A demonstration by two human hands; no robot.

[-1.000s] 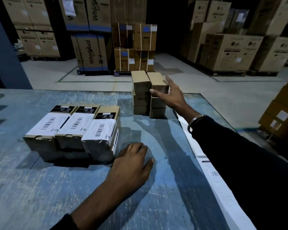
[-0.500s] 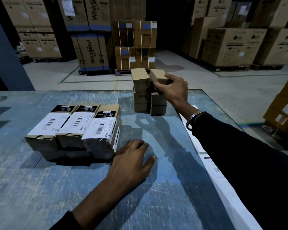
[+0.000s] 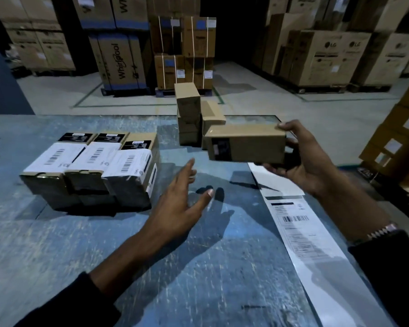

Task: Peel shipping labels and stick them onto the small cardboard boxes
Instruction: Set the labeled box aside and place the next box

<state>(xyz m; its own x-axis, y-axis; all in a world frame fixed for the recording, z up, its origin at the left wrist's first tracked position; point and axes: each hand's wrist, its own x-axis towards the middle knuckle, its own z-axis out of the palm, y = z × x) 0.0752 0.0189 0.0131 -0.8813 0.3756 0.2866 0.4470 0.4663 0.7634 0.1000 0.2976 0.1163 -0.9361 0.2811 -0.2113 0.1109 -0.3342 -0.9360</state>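
item: unlabelled box (image 3: 246, 143), plain brown cardboard, a dark patch on its left end face. position: held in the air above the table (image 3: 104, 267), in front of the unlabelled stack (image 3: 194, 119), which i took as my landmark. long axis lay left to right, roughly level.

item: right hand (image 3: 300, 161). state: curled round the right end of the unlabelled box, one finger over the top edge and the rest cupped underneath. a bracelet showed at the wrist.

item: left hand (image 3: 182, 206). state: fingers straight and spread, holding nothing, raised off the table, in front of and a little left of the stack. fingertips pointed up and right toward the free left end of the box. i judged this the nearer hand to that end, and the coming move seemed to turn on it: the box lay up and to the right of the left hand, its long axis running away from it toward the right hand.

item: labelled boxes (image 3: 90, 166), three side by side, white barcode labels on top. position: well to the left of the stack and nearer me.

item: label strip (image 3: 300, 237), long white backing with at least one printed label showing. position: in front of and right of the stack, running toward me along the table's right edge, partly under the right arm.

step, as i read it: fresh box in hand, label not yet peeled.
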